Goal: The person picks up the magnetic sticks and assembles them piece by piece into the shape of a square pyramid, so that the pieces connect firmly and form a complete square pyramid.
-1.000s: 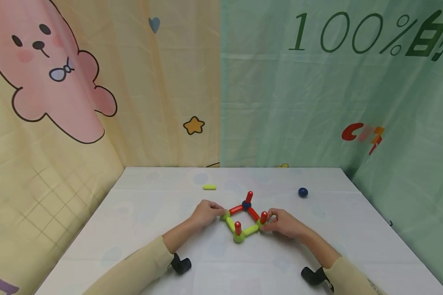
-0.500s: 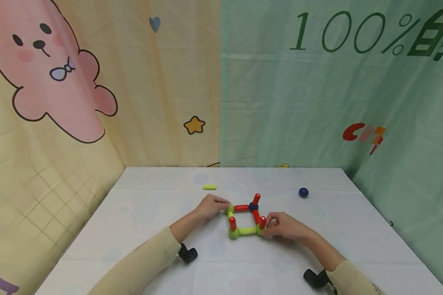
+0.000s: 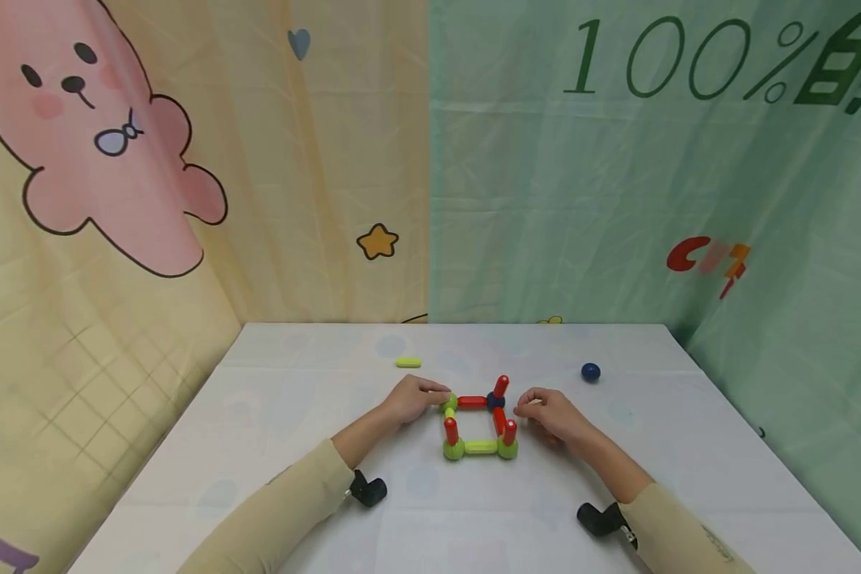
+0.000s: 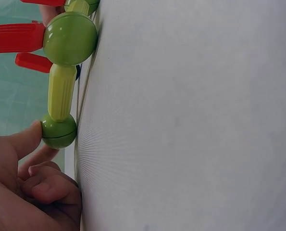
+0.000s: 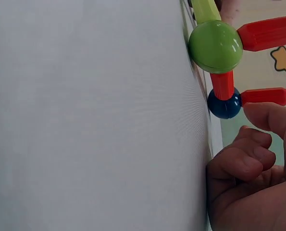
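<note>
A square frame of balls and sticks lies on the white table, with green balls at three corners and a dark blue ball (image 3: 496, 401) at the far right. Red sticks stand up from the blue ball and both near green balls (image 3: 454, 450). Yellow-green sticks (image 3: 481, 447) form the near and left sides; red sticks (image 3: 472, 402) form the far and right sides. My left hand (image 3: 410, 399) pinches the far left green ball (image 4: 59, 131) between thumb and finger. Beside the blue ball, my right hand (image 3: 556, 414) has loosely bent fingers and holds nothing.
A loose yellow-green stick (image 3: 408, 363) lies behind the frame to the left. Further right and back is a loose dark blue ball (image 3: 591, 372). Printed curtains (image 3: 545, 199) hang behind and beside the table (image 3: 316, 351).
The frame has turned and squared up, its blue corner shifting right. My left hand moved right with its corner. My right hand let go of the near right corner and moved back beside the blue ball.
</note>
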Available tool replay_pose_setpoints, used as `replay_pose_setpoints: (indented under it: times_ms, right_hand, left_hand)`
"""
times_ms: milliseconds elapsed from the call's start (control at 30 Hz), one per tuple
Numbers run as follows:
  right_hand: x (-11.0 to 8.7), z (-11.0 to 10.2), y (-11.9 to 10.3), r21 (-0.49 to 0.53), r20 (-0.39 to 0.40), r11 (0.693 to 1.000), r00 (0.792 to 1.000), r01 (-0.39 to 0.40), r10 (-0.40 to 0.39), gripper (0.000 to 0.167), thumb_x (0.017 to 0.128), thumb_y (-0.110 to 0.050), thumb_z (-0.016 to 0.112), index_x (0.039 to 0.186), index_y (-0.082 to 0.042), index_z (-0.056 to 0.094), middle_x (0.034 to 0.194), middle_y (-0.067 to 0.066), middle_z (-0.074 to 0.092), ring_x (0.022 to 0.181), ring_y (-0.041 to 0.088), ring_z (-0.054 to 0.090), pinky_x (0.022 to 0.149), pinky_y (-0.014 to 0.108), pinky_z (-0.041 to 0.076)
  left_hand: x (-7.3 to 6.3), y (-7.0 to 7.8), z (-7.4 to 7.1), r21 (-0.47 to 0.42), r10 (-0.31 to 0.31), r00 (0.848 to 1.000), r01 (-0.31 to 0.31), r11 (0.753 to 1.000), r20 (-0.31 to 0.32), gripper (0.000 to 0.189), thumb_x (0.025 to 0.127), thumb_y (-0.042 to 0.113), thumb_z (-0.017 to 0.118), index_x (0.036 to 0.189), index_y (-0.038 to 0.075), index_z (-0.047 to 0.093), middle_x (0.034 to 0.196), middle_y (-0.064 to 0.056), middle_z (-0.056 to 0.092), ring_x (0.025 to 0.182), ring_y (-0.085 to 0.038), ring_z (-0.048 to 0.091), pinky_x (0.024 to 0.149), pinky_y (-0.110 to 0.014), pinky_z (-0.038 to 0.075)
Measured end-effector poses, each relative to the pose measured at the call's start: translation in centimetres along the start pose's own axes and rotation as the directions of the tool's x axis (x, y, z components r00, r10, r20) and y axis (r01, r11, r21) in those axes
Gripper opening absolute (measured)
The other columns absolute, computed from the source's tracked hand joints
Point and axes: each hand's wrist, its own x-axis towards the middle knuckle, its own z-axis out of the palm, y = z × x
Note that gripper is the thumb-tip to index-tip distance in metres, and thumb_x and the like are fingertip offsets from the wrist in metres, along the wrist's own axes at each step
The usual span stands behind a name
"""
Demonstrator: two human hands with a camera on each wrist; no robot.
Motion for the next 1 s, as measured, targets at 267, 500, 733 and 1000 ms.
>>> replay_pose_setpoints:
  times_ms: [267,500,733,1000]
  right_hand:
    - [1.4,0.0,-0.4,0.055,0.078,0.998,0.997,0.008,-0.013,0.045,0.091,-0.031,0.072,0.132,-0.015,0.063,0.058,0.000,0.038,0.047,0.017,0.033,0.047,0.026,0.027]
    - [2.2,0.1,-0.5,0.066,0.142,0.998,0.990,0.011,-0.021,0.049,0.091,-0.029,0.072,0.137,-0.014,0.061,0.057,-0.001,0.035,0.046,0.016,0.028,0.045,0.025,0.024]
    - [2.3,0.5,-0.6,0.029,0.101,0.999,0.995,0.012,-0.015,0.044,0.091,-0.030,0.073,0.132,-0.016,0.065,0.055,-0.001,0.035,0.044,0.015,0.025,0.044,0.025,0.022]
    - [2.3,0.6,-0.6,0.014,0.081,1.000,0.997,0.019,-0.020,0.042,0.090,-0.030,0.074,0.130,-0.017,0.067,0.056,-0.001,0.036,0.044,0.016,0.027,0.044,0.026,0.023]
  left_hand:
    - [0.2,0.0,0.2,-0.006,0.015,1.000,-0.015,1.000,0.001,0.023,0.093,0.030,0.072,0.112,0.018,0.079,0.126,-0.007,0.070,0.125,-0.027,0.056,0.105,-0.048,0.042]
    - [0.4,-0.1,0.0,0.006,0.020,1.000,-0.020,1.000,0.007,0.024,0.093,0.032,0.073,0.112,0.019,0.079,0.127,-0.006,0.069,0.119,-0.023,0.056,0.099,-0.043,0.044]
    - [0.9,-0.5,-0.3,-0.040,0.017,1.000,-0.017,0.999,-0.006,0.025,0.093,0.034,0.071,0.110,0.017,0.079,0.120,-0.002,0.070,0.102,-0.020,0.054,0.085,-0.034,0.045]
    - [2.0,-1.0,-0.9,-0.080,0.034,0.987,-0.047,0.996,-0.158,0.025,0.093,0.032,0.071,0.107,0.013,0.078,0.111,-0.003,0.067,0.093,-0.018,0.053,0.079,-0.032,0.044]
